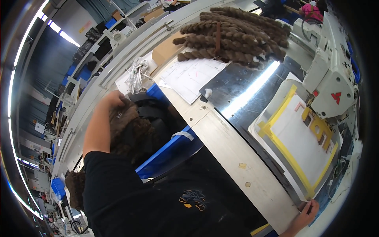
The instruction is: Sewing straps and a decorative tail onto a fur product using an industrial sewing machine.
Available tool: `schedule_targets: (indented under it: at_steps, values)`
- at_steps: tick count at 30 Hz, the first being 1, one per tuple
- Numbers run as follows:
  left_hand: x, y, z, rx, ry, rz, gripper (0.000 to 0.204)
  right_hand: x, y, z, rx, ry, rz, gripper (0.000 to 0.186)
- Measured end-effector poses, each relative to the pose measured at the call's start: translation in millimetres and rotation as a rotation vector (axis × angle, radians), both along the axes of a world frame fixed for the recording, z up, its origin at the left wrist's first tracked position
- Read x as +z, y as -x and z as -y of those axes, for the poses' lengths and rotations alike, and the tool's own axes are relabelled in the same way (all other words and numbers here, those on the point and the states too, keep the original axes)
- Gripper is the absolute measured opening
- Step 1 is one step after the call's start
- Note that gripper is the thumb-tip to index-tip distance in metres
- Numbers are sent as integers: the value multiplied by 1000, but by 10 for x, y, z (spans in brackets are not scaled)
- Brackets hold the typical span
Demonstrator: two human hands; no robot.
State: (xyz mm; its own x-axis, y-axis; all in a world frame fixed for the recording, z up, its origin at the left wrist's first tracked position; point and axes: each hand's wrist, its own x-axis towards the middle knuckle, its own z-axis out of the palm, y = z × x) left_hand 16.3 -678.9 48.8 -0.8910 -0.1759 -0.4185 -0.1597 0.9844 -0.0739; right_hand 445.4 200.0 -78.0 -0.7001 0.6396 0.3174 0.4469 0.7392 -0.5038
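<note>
On the left, my left hand [115, 98] is closed on the upper edge of a brown furry piece [132, 122]. This piece lies with black material [148, 106] in a blue bin [167, 152] beside the table. At lower right, my right hand [308, 212] rests by the near corner of a white sewing template [298, 130] edged with yellow tape. Its fingers are curled, and whatever they may hold is hidden. A white sewing machine head [329, 75] stands over the template's far side, near yellow cut-out shapes [318, 128].
Twisted brown furry strips [241, 35] lie bundled at the back of the table. Nearer are white paper sheets [193, 77] and a shiny dark plate [244, 89]. A cardboard box [166, 49] and clear plastic wrap [138, 73] sit left of them. A pale table edge [233, 154] crosses the middle.
</note>
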Motion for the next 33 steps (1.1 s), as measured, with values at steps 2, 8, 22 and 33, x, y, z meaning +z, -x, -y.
schedule_targets:
  at_steps: [2, 8, 22, 33]
  values:
    - [-148, -76, 418, -354, -155, -324, 25, -27, 57, 4, 16, 38, -13, 17]
    - [-21, -31, 55, -29, -245, -153, 30, 4, 44, 1, 29, 37, -30, 16]
    - [-256, -351, 592, 404, -832, -154, 34, 6, 72, 87, 16, 79, -104, 8]
    - [-664, -781, 1046, 575, -1513, -539, 23, -78, 134, 89, 111, 38, -240, 9]
